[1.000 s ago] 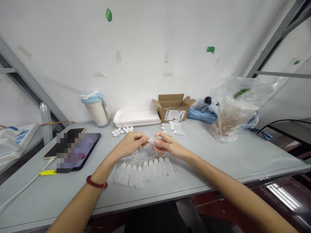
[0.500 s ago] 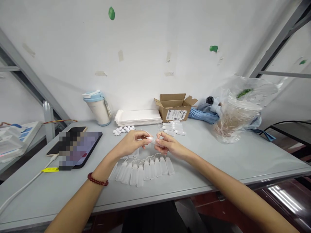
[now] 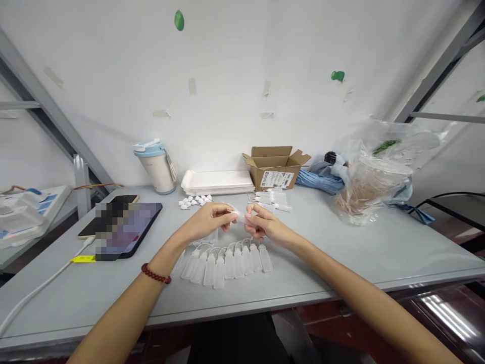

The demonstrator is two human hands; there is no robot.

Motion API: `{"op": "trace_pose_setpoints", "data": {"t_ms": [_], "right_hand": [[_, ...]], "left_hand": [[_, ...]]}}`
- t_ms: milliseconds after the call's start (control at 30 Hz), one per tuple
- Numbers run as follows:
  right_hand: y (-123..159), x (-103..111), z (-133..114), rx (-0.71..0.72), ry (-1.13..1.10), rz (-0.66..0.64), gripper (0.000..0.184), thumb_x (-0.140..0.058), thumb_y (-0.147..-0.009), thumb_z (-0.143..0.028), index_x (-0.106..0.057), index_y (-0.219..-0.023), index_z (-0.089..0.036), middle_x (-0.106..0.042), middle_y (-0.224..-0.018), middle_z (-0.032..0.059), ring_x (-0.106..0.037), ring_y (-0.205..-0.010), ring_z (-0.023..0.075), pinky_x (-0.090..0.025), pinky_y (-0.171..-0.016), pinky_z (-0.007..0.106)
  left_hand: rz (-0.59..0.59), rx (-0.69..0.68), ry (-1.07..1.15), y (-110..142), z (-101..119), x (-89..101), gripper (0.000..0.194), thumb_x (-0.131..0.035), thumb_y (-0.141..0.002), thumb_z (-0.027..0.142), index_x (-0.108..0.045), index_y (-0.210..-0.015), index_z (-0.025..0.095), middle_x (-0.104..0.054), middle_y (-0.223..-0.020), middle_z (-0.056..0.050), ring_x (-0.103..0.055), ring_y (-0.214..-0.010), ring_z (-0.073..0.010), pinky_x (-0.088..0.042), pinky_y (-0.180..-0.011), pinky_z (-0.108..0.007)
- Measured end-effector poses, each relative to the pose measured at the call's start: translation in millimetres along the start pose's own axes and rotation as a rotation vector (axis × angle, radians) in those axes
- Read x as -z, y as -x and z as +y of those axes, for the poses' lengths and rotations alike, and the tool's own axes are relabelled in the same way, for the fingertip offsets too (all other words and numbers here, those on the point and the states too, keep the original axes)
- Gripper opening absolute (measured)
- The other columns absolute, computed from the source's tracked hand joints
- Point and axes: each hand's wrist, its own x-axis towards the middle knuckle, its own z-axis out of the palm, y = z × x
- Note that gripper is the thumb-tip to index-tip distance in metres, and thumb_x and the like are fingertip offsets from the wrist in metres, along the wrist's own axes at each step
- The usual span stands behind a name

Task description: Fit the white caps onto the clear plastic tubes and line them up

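My left hand [image 3: 212, 221] pinches one end of a small translucent plastic case [image 3: 241, 217] between thumb and fingertips. On the case's other end, the fingers of my right hand [image 3: 267, 225] are closed. Fingertips hide parts of it. Below my hands, several similar cases [image 3: 228, 264] with thin looped cords lie side by side on the grey table [image 3: 303, 278]. More translucent cases [image 3: 278, 197] rest behind my right hand. Behind my left hand is a small pile of white pieces [image 3: 194, 201], their kind too small to tell.
At the back stand a tumbler [image 3: 157, 169], a stack of white trays [image 3: 220, 182] and an open cardboard box [image 3: 276, 169]. A bagged cup [image 3: 373, 187] and blue cloth [image 3: 322, 181] are on the right. Two phones [image 3: 132, 232] with a white cable [image 3: 41, 283] lie left.
The view has shifted slightly. Both hands stay closed on the plastic case, with their fingertips a little differently placed. The row on the table looks the same.
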Motion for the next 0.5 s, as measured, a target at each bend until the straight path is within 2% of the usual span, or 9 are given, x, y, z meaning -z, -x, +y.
{"op": "trace_pose_setpoints", "data": {"t_ms": [133, 233, 333, 400, 500], "right_hand": [[-1, -2, 1, 0.071, 0.167, 0.021, 0.029, -0.047, -0.087, -0.049, -0.031, -0.087, -0.024, -0.041, -0.059, -0.0081, -0.029, -0.047, 0.0072, -0.023, -0.046, 0.02], [-2, 1, 7, 0.25, 0.518, 0.14, 0.024, -0.049, -0.087, -0.042, -0.037, -0.095, -0.022, -0.047, -0.067, -0.0047, -0.036, -0.053, 0.0091, -0.03, -0.051, 0.023], [-4, 5, 13, 0.404, 0.836, 0.262, 0.019, -0.049, -0.088, -0.033, -0.044, -0.099, -0.019, -0.048, -0.066, -0.0031, -0.042, -0.056, 0.0112, -0.033, -0.056, 0.025], [-4, 7, 15, 0.428, 0.919, 0.299, 0.015, -0.046, -0.089, -0.031, -0.047, -0.097, -0.018, -0.048, -0.062, -0.003, -0.044, -0.055, 0.0121, -0.034, -0.056, 0.026], [-3, 7, 14, 0.414, 0.914, 0.327, 0.014, -0.045, -0.09, -0.031, -0.049, -0.093, -0.018, -0.05, -0.061, -0.0026, -0.045, -0.053, 0.0118, -0.035, -0.055, 0.025]], "left_hand": [[0.001, 0.051, 0.023, -1, -2, -2.3, 0.034, -0.047, -0.086, 0.041, -0.057, -0.067, 0.014, -0.059, -0.067, 0.0, -0.055, -0.052, -0.0099, -0.044, -0.055, -0.023], [0.056, 0.085, 0.046, -3, -5, -2.7, 0.037, -0.048, -0.086, 0.041, -0.052, -0.061, 0.014, -0.056, -0.062, 0.001, -0.053, -0.048, -0.0087, -0.043, -0.052, -0.022], [0.099, 0.111, 0.058, -3, -7, -1.8, 0.041, -0.048, -0.085, 0.045, -0.051, -0.058, 0.014, -0.055, -0.062, 0.001, -0.051, -0.046, -0.0081, -0.042, -0.05, -0.022], [0.079, 0.097, 0.057, -3, -7, -1.2, 0.041, -0.049, -0.085, 0.045, -0.052, -0.059, 0.014, -0.055, -0.062, 0.0, -0.051, -0.047, -0.0086, -0.042, -0.05, -0.023], [0.053, 0.037, 0.048, -3, -7, -1.4, 0.032, -0.053, -0.083, 0.041, -0.059, -0.069, 0.013, -0.059, -0.067, -0.001, -0.055, -0.056, -0.0105, -0.045, -0.058, -0.023]]}}
